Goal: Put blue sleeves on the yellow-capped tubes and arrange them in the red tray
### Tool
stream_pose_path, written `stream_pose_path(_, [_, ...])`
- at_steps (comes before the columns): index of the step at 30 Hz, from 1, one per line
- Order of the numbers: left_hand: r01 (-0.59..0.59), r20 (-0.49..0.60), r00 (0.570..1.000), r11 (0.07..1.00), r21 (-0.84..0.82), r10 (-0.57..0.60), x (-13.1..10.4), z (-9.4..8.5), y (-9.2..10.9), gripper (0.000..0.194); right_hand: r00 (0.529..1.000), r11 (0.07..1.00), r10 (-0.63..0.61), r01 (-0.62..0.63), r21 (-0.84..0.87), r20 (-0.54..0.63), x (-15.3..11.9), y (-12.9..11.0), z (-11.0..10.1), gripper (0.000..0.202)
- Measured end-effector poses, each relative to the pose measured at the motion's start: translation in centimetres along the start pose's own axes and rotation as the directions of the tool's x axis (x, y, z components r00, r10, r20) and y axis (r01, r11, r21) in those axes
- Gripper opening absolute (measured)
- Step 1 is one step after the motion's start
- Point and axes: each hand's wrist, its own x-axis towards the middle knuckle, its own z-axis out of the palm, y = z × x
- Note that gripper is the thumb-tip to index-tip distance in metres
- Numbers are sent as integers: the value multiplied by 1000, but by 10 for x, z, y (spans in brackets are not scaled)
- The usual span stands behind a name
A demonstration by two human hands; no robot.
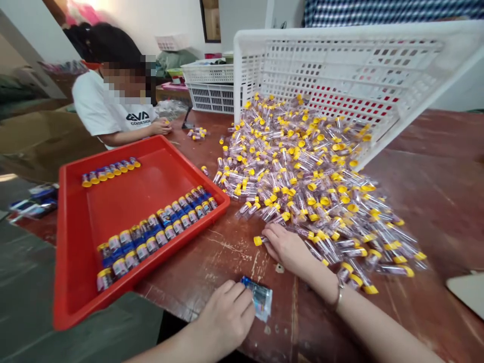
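My left hand (229,313) is closed near the table's front edge, its curled fingers over one side of a small blue and silver packet (261,298). Just beyond it, my right hand (285,246) grips a clear plastic tube (258,241) with a yellow cap; the cap points left, and most of the tube is hidden by the fingers. A big heap of similar yellow-capped tubes (295,166) spreads across the table right behind my right hand. On the left is a red tray (139,196) with rows of capped tubes (159,229) standing along its near side and a shorter row at the far left.
A tipped white plastic crate (340,33) stands behind the heap on the reddish-brown table (212,267). Across the table a co-worker (121,108) in a white shirt sits near a few loose tubes (197,133). Stacked baskets (212,93) are farther back; packets (36,199) lie left of the tray.
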Motion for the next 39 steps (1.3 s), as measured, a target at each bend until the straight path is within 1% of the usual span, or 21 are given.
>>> stream_pose_path(2, [92,1,996,994,-64,-92,1,1,2,9,998,993,54,-49,111,-43,-14,-5,-9,25])
stream_pose_path(5, [206,97,977,965,-163,-192,-1,1,4,9,976,956,186,-154,248,-112,-43,-14,-26,38])
stream_pose_path(7, [273,138,959,936,-222,-246,-1,-2,3,12,937,872,325,-244,425,-129,-64,-20,-33,38])
stream_pose_path(8, [323,150,945,906,-273,-291,1,-4,2,15,906,780,410,-292,554,-100,-74,-22,-34,36])
stream_pose_path(10, [463,202,886,777,-426,-418,8,-10,0,18,836,510,549,-347,787,13,-90,-27,-33,34])
stream_pose_path(11, [543,248,836,674,-501,-489,12,-14,-2,17,810,385,583,-343,856,62,-96,-31,-31,33])
stream_pose_path(13, [667,356,720,452,-593,-596,22,-21,-5,15,791,267,605,-309,913,91,-104,-39,-28,30])
stream_pose_path(15, [734,449,620,275,-621,-643,29,-26,-7,17,783,259,619,-279,925,62,-106,-48,-27,26])
stream_pose_path(16, [748,488,588,204,-631,-646,31,-28,-7,18,785,286,618,-279,917,46,-105,-52,-28,26])
stream_pose_path(18, [744,547,558,86,-662,-624,32,-29,-7,19,822,425,569,-275,862,-18,-103,-57,-33,26])
stream_pose_path(21, [698,561,558,-20,-716,-612,31,-30,-7,20,911,680,389,-182,711,-139,-100,-57,-42,34])
stream_pose_path(23, [686,557,559,-34,-726,-614,31,-33,-8,18,946,737,295,-135,662,-136,-101,-55,-46,37])
stream_pose_path(24, [690,562,561,-31,-723,-608,31,-34,-8,15,953,721,286,-144,678,-101,-101,-55,-47,36])
stream_pose_path(26, [701,577,578,-10,-713,-577,33,-39,-8,13,939,585,343,-230,778,19,-102,-57,-46,31])
stream_pose_path(28, [695,580,619,25,-718,-529,35,-44,-6,21,882,337,449,-316,887,143,-101,-62,-42,27])
stream_pose_path(30, [672,564,663,59,-738,-493,38,-48,-2,26,819,123,531,-329,936,218,-100,-68,-36,28])
stream_pose_path(32, [668,555,670,72,-741,-493,40,-49,3,26,776,23,581,-319,947,247,-98,-73,-27,30])
stream_pose_path(33, [675,555,664,83,-733,-501,41,-50,5,26,769,-7,581,-324,946,268,-98,-75,-23,31])
stream_pose_path(36, [695,522,657,167,-699,-544,42,-50,9,30,784,-104,529,-320,942,324,-101,-77,-8,37])
stream_pose_path(38, [684,505,671,189,-705,-543,42,-52,10,27,777,-238,498,-305,922,385,-103,-78,0,37])
stream_pose_path(39, [677,516,676,166,-717,-526,43,-52,11,26,762,-322,480,-307,895,434,-103,-79,2,36])
